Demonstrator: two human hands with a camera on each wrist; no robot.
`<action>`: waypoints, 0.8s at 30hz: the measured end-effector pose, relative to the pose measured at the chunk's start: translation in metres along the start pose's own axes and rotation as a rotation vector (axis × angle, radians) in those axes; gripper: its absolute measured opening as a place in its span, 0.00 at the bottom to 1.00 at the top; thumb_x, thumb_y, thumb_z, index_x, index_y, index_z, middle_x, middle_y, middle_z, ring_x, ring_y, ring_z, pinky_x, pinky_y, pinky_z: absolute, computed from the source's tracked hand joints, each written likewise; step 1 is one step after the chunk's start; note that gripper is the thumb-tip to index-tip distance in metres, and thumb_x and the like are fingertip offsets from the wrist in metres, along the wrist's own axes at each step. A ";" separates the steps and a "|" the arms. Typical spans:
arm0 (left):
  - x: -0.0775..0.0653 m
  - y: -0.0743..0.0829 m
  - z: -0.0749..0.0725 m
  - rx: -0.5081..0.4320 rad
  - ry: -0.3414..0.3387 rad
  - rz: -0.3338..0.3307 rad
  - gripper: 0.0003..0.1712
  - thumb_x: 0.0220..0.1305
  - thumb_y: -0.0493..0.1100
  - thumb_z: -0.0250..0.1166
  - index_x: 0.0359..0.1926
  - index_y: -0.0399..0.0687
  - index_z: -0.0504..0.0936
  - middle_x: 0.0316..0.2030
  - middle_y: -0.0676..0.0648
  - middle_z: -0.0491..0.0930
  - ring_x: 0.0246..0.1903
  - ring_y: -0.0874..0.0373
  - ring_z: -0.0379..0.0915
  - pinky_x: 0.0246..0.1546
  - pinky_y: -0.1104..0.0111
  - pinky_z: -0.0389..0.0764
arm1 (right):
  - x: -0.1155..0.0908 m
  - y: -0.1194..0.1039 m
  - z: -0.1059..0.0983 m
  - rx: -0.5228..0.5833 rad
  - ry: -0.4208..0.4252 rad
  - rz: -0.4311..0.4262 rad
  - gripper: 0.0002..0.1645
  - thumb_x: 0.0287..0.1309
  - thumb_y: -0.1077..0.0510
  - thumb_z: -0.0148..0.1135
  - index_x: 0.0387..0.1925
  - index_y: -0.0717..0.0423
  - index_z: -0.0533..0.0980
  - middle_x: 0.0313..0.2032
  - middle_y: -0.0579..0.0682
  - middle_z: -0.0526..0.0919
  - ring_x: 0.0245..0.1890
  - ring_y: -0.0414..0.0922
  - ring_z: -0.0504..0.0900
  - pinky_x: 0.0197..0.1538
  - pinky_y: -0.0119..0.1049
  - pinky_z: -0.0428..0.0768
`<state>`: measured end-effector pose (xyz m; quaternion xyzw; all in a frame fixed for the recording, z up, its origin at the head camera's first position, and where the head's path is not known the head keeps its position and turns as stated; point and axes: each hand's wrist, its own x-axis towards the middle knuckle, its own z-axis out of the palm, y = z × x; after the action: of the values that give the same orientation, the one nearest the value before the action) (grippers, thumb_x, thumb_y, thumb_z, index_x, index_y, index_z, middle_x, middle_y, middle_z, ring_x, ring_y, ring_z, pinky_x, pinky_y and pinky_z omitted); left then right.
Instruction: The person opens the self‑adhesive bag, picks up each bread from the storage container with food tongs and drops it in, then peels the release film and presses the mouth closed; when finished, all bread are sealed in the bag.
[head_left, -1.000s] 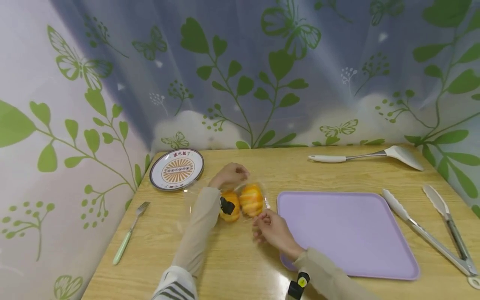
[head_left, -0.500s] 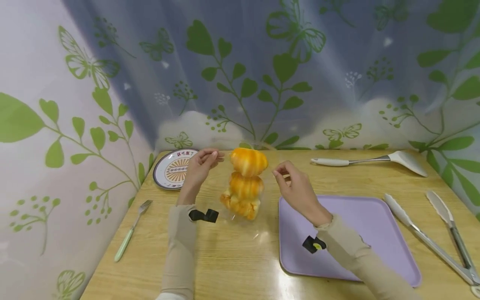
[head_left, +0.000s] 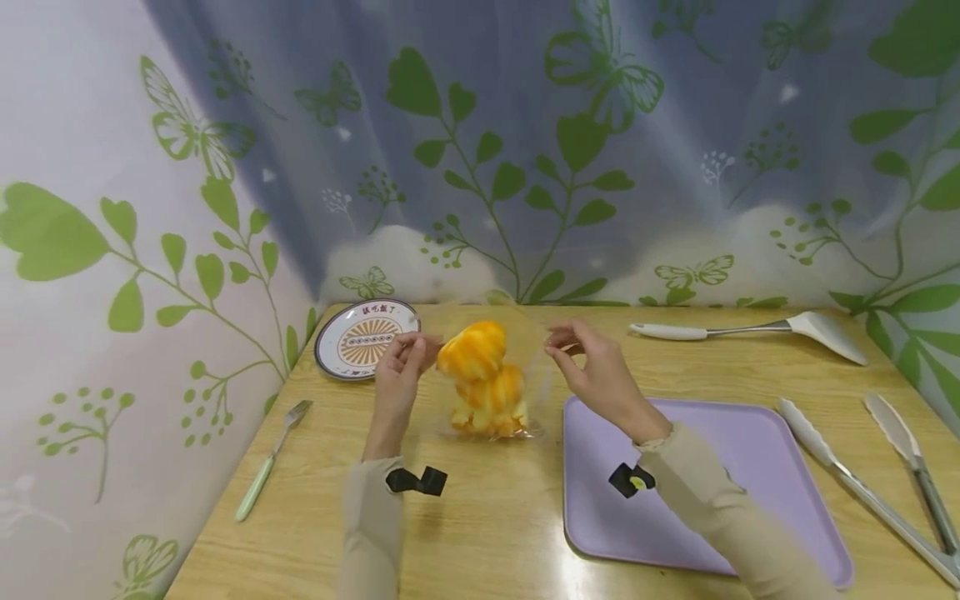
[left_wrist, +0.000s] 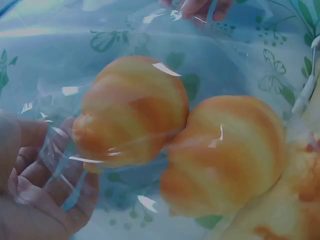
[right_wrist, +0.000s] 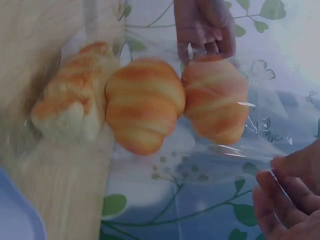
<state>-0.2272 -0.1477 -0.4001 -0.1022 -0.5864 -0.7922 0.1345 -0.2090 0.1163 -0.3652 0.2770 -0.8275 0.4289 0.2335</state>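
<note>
Across the desk (head_left: 480, 533)'s front edge, open room lay between the left sleeve (head_left: 375, 512) and the lavender tray (head_left: 738, 454). Farther back, the clear bread bag (head_left: 487, 383), spread between the left hand (head_left: 400, 367) and right hand (head_left: 596, 371), barred the middle. The plate (head_left: 366, 340) blocked the back left corner; tongs (head_left: 851, 483) crowded the right edge. A gap ran between tray and spatula (head_left: 750, 329).
</note>
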 end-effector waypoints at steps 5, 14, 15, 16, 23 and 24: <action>-0.002 -0.009 0.006 -0.183 -0.011 0.026 0.04 0.74 0.44 0.53 0.39 0.52 0.71 0.35 0.57 0.86 0.40 0.66 0.82 0.48 0.75 0.79 | -0.001 0.003 0.008 0.193 -0.059 0.235 0.33 0.63 0.64 0.62 0.66 0.64 0.61 0.48 0.62 0.79 0.45 0.54 0.80 0.52 0.49 0.80; -0.005 -0.010 0.014 -0.290 0.022 0.056 0.05 0.74 0.43 0.52 0.38 0.50 0.70 0.34 0.56 0.86 0.39 0.64 0.81 0.48 0.75 0.79 | -0.005 0.017 0.022 0.237 -0.097 0.405 0.15 0.69 0.55 0.57 0.49 0.62 0.78 0.46 0.58 0.83 0.47 0.48 0.79 0.55 0.42 0.77; -0.005 -0.009 0.014 -0.304 0.030 0.080 0.04 0.73 0.43 0.54 0.38 0.49 0.70 0.34 0.55 0.86 0.40 0.64 0.81 0.49 0.75 0.78 | -0.005 0.016 0.022 0.237 -0.068 0.397 0.15 0.69 0.55 0.57 0.48 0.62 0.78 0.45 0.58 0.83 0.46 0.46 0.79 0.53 0.38 0.77; -0.004 -0.008 0.014 -0.314 0.041 0.113 0.04 0.72 0.43 0.55 0.39 0.49 0.70 0.35 0.54 0.86 0.40 0.64 0.82 0.50 0.74 0.78 | -0.004 0.014 0.022 0.248 -0.037 0.389 0.14 0.69 0.55 0.57 0.48 0.62 0.78 0.45 0.58 0.82 0.44 0.44 0.79 0.51 0.35 0.77; -0.001 -0.007 0.004 -0.180 0.116 0.156 0.02 0.70 0.39 0.60 0.37 0.48 0.78 0.35 0.54 0.86 0.38 0.65 0.82 0.47 0.75 0.80 | -0.002 0.009 0.017 0.320 0.011 0.413 0.13 0.69 0.56 0.56 0.47 0.61 0.77 0.38 0.57 0.81 0.32 0.35 0.77 0.38 0.27 0.77; -0.001 -0.010 0.004 -0.153 0.112 0.117 0.04 0.70 0.37 0.59 0.36 0.49 0.79 0.34 0.55 0.87 0.37 0.65 0.82 0.46 0.76 0.80 | -0.003 0.010 0.018 0.329 -0.009 0.430 0.13 0.69 0.56 0.56 0.46 0.62 0.77 0.36 0.56 0.81 0.31 0.36 0.78 0.37 0.27 0.78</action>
<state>-0.2291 -0.1414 -0.4081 -0.1020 -0.5090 -0.8298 0.2049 -0.2160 0.1067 -0.3825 0.1308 -0.7874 0.5963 0.0852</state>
